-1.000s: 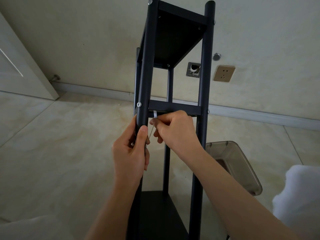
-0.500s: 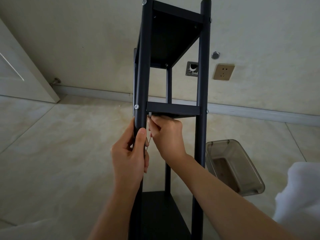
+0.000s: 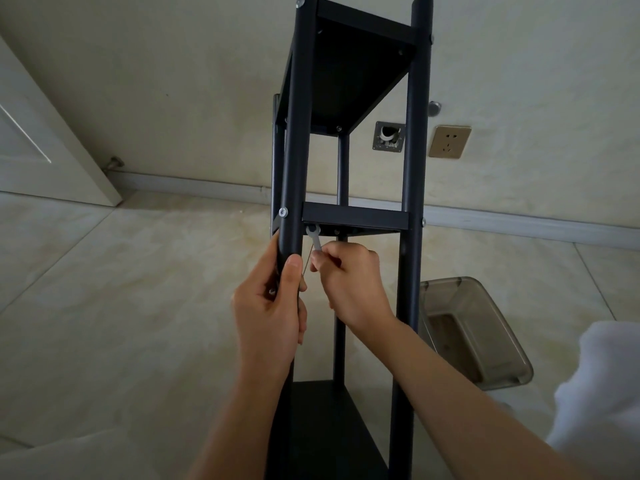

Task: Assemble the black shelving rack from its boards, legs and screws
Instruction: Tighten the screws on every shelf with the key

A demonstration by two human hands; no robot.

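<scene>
The rack's legs (image 3: 297, 133) are smooth round tubes with a dark satin finish that catches a dull sheen. Its boards (image 3: 353, 220) look flat, matt black. A bright metal screw head (image 3: 283, 212) shines on the leg. The small spanner (image 3: 314, 237) in the right hand (image 3: 349, 282) is thin, pale, shiny metal. At four o'clock a bin (image 3: 474, 334) is smoky translucent plastic, glossy. The floor (image 3: 121, 289) is polished cream stone-look tile; the wall (image 3: 173, 81) is matt, faintly mottled.

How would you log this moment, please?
left hand grips front leg | right hand holds wrench under middle shelf
</scene>
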